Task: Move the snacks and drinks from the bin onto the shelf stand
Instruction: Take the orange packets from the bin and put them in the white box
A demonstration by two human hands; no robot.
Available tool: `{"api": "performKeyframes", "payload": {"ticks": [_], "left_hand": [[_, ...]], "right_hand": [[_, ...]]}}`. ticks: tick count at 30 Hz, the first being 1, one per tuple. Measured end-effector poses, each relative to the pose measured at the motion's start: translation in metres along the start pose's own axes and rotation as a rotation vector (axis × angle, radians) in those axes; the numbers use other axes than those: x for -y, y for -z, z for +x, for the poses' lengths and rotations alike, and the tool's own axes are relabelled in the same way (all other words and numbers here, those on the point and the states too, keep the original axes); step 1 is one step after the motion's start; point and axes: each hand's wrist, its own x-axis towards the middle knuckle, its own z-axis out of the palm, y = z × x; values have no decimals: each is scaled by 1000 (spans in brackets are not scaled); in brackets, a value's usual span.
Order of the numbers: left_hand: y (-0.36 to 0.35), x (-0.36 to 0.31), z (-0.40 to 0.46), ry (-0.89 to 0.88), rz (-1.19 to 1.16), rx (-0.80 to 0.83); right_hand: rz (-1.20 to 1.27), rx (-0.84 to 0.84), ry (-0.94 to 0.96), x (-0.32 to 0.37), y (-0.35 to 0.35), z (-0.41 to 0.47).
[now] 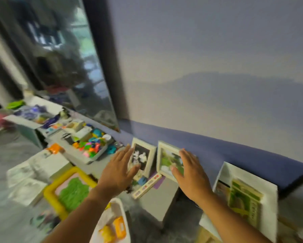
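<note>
The view is blurred by motion. My left hand (118,170) and my right hand (191,174) are both raised in front of me, palms forward and fingers spread, holding nothing. A white bin (124,218) sits at the bottom centre below my left forearm, with yellow and orange packets (114,228) inside it. No shelf stand is in sight.
Two white picture frames (143,157) (166,160) lean on the blue wall base behind my hands. A tray of colourful toys (90,146) and open boxes (33,114) lie left. A yellow-rimmed tray (68,188) sits on the floor. A white framed board (247,199) stands right.
</note>
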Motion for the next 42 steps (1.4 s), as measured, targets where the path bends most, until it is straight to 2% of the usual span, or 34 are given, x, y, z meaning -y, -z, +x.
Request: {"api": "performKeyframes", "payload": {"ticks": [5,9,15,19,23,30,35,42], "left_hand": [[67,86,-90,224,15,-48],[115,163,-159,332,16,-99],[182,271,-245,334,33,-119],[206,324,-271,306,42,-77],[198,367,-262,268,12,-6],[152,409,-210,150,-15,147],[123,427,-169,24,-50,264],[64,433,-123,-235,-54,477]], "right_hand": [[29,98,155,108,-68,-10],[16,118,250,206,-122,-25],[-15,139,301,338,-207,-57],[-14,167,261,387,-242,-73],[-22,182,165,388,-269,-75],[14,132,-71,348,-318,-60],[9,154,-288,322,-345,-62],[-58,55,-603,310,-360,-98]]}}
